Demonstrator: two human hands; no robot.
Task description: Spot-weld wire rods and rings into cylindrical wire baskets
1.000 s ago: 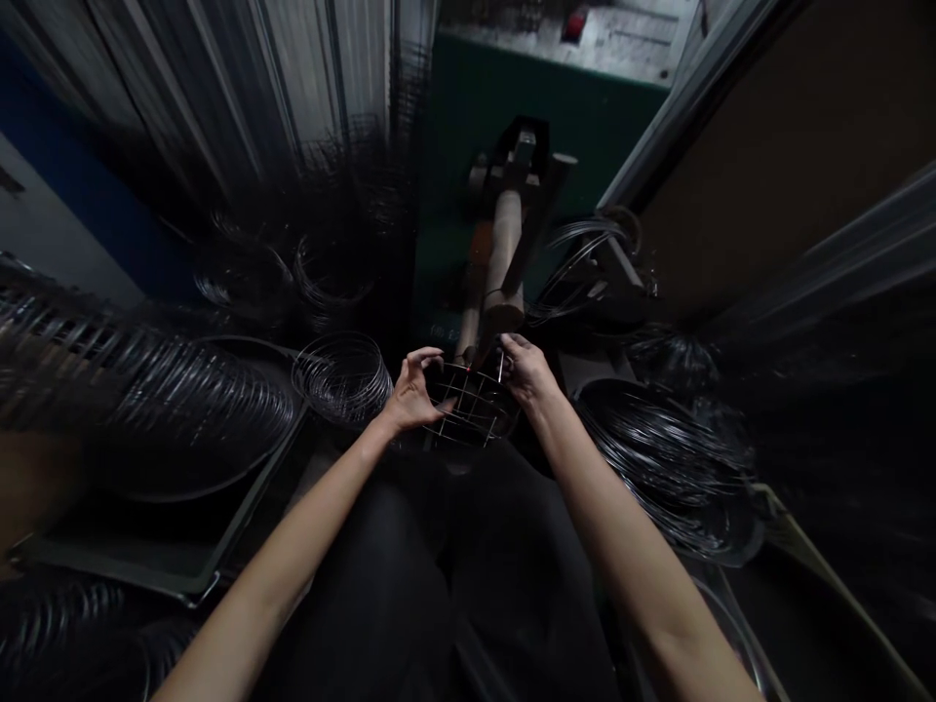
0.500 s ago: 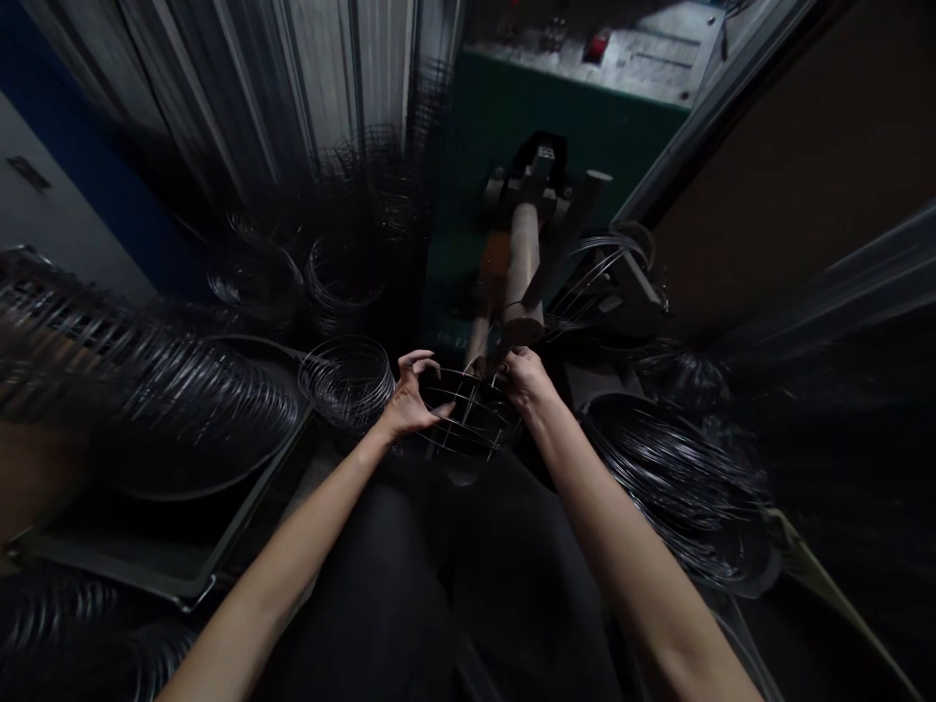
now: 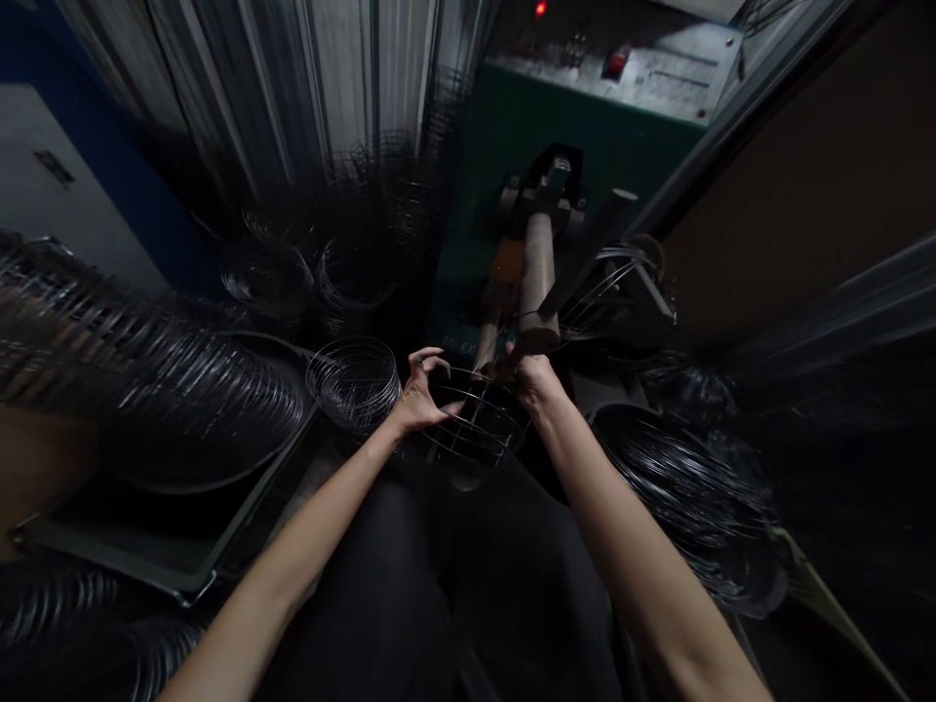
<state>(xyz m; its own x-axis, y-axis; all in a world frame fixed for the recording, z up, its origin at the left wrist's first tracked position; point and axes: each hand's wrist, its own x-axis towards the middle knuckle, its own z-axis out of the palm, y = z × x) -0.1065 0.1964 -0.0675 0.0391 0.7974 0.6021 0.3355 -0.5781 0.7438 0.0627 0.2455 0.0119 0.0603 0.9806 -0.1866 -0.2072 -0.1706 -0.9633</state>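
Note:
A round wire frame [image 3: 474, 426], made of thin metal rings joined by cross wires, is held low in front of me at the ends of a machine's two rods. My left hand [image 3: 422, 398] curves around its left side, thumb and fingers gripping the rings. At the frame's upper right rim, my right hand [image 3: 533, 378] is closed, its fingertips partly hidden. Just above that hand ends the thick upper rod [image 3: 538, 268]. The thinner lower rod [image 3: 486, 346] reaches the frame's far edge.
Behind stands a green machine [image 3: 606, 122] with a lit red lamp [image 3: 540, 9]. Loose wire rings [image 3: 355, 380] stand left of my hand. A long stack of wire frames [image 3: 146, 341] lies farther left, above a green crate [image 3: 197, 585]. Bundled wires [image 3: 680, 478] fill a container at right.
The view has shifted slightly, so the machine appears lower and farther right. The red lamp now shows lit. My right hand has turned a little at the frame's rim; the left keeps its grip.

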